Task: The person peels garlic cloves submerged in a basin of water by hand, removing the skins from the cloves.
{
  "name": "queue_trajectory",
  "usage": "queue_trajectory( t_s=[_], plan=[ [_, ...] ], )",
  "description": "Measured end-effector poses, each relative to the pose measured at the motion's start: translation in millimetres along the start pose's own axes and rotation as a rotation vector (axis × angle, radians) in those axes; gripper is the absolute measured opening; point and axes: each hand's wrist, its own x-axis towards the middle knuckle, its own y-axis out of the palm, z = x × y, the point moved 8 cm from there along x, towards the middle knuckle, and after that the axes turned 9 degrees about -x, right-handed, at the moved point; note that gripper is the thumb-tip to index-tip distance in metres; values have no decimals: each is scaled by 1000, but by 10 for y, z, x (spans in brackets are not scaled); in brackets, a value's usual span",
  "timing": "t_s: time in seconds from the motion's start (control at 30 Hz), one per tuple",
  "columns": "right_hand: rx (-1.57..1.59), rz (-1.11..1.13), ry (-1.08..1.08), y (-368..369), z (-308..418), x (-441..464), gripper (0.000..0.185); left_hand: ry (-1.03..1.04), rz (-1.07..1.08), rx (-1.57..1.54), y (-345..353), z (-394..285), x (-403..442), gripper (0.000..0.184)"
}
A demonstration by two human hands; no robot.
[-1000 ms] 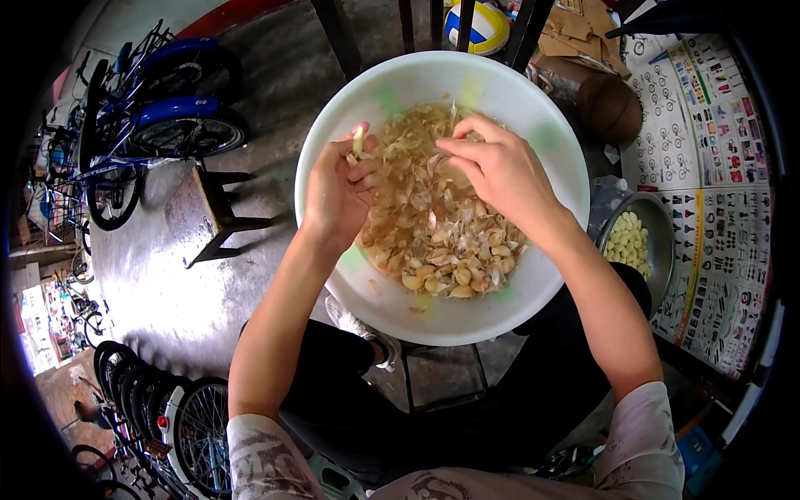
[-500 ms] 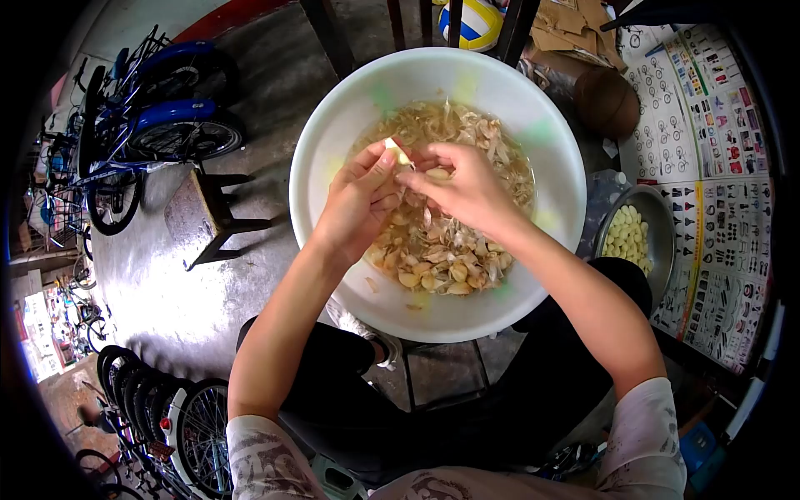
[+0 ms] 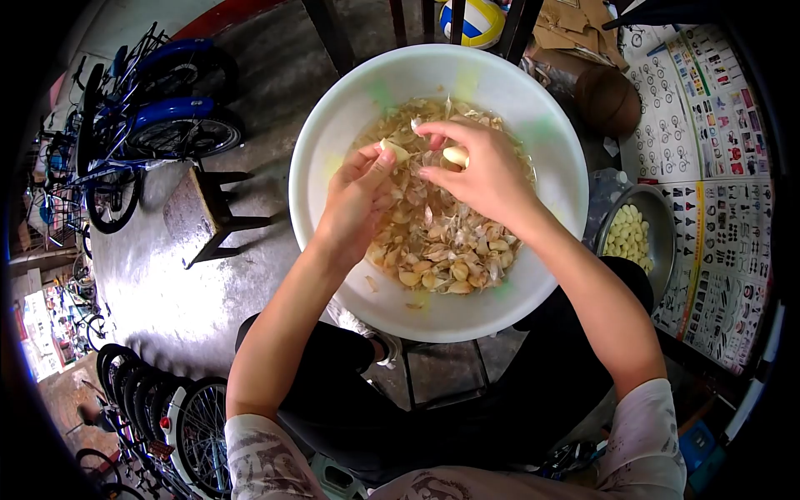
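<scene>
A pale garlic clove [image 3: 394, 151] is pinched between the thumb and fingers of my left hand [image 3: 354, 196]. Just to its right, my right hand [image 3: 479, 171] has a second peeled clove [image 3: 456, 156] tucked in its palm, with thumb and index finger apart. A small whitish bit, perhaps skin, clings to the right index fingertip. Both hands are over a large white basin [image 3: 325, 108]. Inside it, unpeeled cloves and loose skins [image 3: 454, 258] lie in yellowish water.
Right of the basin, a metal bowl [image 3: 662, 242] holds many peeled cloves [image 3: 627, 233]. A brown ball [image 3: 607, 100] and cardboard [image 3: 575, 33] are at upper right. A small wooden stool [image 3: 196, 212] stands left, near parked bicycles [image 3: 179, 125]. Printed sheets [image 3: 725, 208] cover the right side.
My right hand has drawn away to the right from the left-hand clove, and its thumb and index finger have spread. The clove in its palm shows more clearly.
</scene>
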Motion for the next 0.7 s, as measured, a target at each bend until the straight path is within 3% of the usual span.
queue_trajectory(
  t_s=[0.2,0.47,0.7],
  plan=[
    [78,43,-13,50,56,-19,16,-91,128,-128,89,80,-34,10],
    [38,-3,-147,-12,207,-7,6,-113,104,-118,118,62,-70,10],
    [-4,70,-210,31,217,-31,9,-70,40,-202,-1,65,2,15]
  ],
)
